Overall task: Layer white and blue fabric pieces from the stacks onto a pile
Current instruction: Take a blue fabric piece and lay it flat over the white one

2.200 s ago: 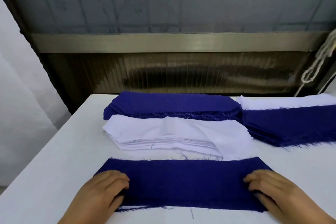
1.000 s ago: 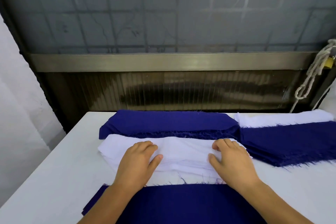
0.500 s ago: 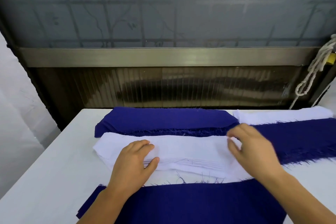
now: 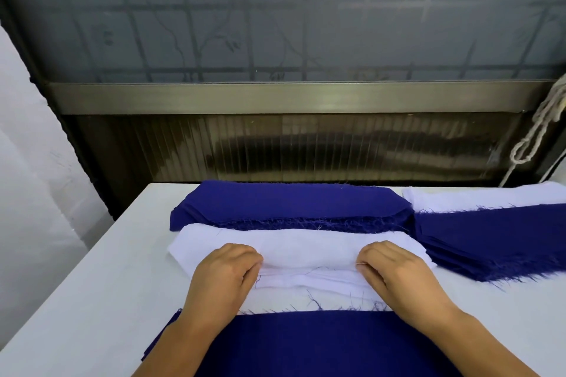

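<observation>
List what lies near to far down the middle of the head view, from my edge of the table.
Blue pile → white stack, gripped by left hand and right hand → blue stack → window sill.

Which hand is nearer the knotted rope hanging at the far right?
Right. The right hand pinches the white fabric stack at its right end, on the side of the knotted rope; the left hand grips the stack's left part, farther away.

On the table [image 4: 92,285], front to back: near pile [image 4: 321,343], then middle stack [image 4: 306,245] w/ left hand [image 4: 223,278] & right hand [image 4: 401,275] pinching its front edge, far stack [image 4: 291,199] behind, touching it. To the right, two more: right stack [image 4: 490,239], rear-right stack [image 4: 490,196] behind it.
</observation>
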Demonstrator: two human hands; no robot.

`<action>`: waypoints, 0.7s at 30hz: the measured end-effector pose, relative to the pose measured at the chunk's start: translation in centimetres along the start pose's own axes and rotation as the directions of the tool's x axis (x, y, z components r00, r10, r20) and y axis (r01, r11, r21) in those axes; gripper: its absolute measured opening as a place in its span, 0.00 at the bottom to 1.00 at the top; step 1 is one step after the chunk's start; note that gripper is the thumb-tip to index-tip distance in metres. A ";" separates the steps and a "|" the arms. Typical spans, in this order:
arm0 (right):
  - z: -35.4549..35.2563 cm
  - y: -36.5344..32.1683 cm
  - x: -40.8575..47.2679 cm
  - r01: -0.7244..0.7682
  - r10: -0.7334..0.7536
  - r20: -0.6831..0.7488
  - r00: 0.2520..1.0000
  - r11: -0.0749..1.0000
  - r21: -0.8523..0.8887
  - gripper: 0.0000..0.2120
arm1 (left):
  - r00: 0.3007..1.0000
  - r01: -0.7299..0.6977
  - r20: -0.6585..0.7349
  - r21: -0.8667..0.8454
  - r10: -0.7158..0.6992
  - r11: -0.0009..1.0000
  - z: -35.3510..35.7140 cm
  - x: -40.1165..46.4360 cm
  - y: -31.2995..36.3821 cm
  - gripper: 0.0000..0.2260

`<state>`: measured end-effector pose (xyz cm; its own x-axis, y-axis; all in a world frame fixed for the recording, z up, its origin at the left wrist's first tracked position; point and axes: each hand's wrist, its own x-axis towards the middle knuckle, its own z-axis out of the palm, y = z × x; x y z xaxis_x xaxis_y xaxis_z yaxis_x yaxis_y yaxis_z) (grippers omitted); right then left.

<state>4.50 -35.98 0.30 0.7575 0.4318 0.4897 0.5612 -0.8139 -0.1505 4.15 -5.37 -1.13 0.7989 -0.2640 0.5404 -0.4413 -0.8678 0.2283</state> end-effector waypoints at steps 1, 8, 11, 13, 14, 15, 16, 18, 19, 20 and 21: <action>0.1 0.0 -0.1 -0.051 0.051 -0.004 0.999 0.998 0.042 0.07 | 1.000 0.011 -0.002 -0.005 -0.011 1.000 -0.1 -0.1 0.0 0.04; -0.3 0.5 -1.2 -0.296 0.278 0.113 0.954 0.811 0.504 0.10 | 0.999 0.020 -0.030 -0.097 -0.023 0.995 -1.1 -0.3 -0.1 0.02; -1.5 0.9 -1.5 -0.269 0.276 0.041 0.960 0.878 0.397 0.09 | 0.999 -0.028 -0.029 0.000 0.028 1.000 -2.5 -0.1 -0.1 0.10; -2.5 0.8 -1.8 -0.271 0.281 0.026 0.959 0.893 0.359 0.09 | 0.999 -0.035 -0.004 0.026 0.036 0.999 -3.6 -0.3 -0.1 0.12; -3.2 0.6 -2.1 -0.275 0.285 0.027 0.958 0.891 0.360 0.09 | 0.999 -0.031 0.012 0.013 0.031 0.999 -4.2 -0.5 0.0 0.12; -3.8 0.4 -2.4 -0.287 0.294 0.040 0.955 0.878 0.384 0.08 | 0.999 -0.017 0.035 -0.013 0.017 1.000 -4.9 -0.8 0.0 0.12; -4.5 0.3 -2.7 -0.309 0.306 0.078 0.949 0.850 0.427 0.05 | 0.998 0.006 0.063 -0.044 -0.003 0.999 -5.8 -1.2 0.0 0.10; -6.2 0.3 -3.5 -0.398 0.324 0.232 0.917 0.764 0.507 0.04 | 0.986 0.086 0.153 -0.154 -0.063 0.984 -7.6 -1.8 -0.1 0.04; -7.0 0.5 -3.9 -0.446 0.317 0.324 0.891 0.742 0.500 0.04 | 0.969 0.144 0.229 -0.227 -0.091 0.963 -8.4 -2.0 -0.2 0.02; -7.5 0.7 -4.1 -0.474 0.294 0.406 0.865 0.745 0.470 0.03 | 0.942 0.201 0.317 -0.284 -0.106 0.937 -9.0 -2.1 -0.3 0.03; -8.0 0.8 -4.2 -0.489 0.273 0.469 0.840 0.756 0.435 0.03 | 0.910 0.249 0.401 -0.327 -0.105 0.912 -9.4 -2.2 -0.3 0.05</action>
<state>-0.92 -41.55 4.95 0.9460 0.3226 -0.0321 0.1995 -0.6573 -0.7267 -1.36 -0.60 5.21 0.9371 -0.3182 0.1436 -0.3373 -0.7194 0.6072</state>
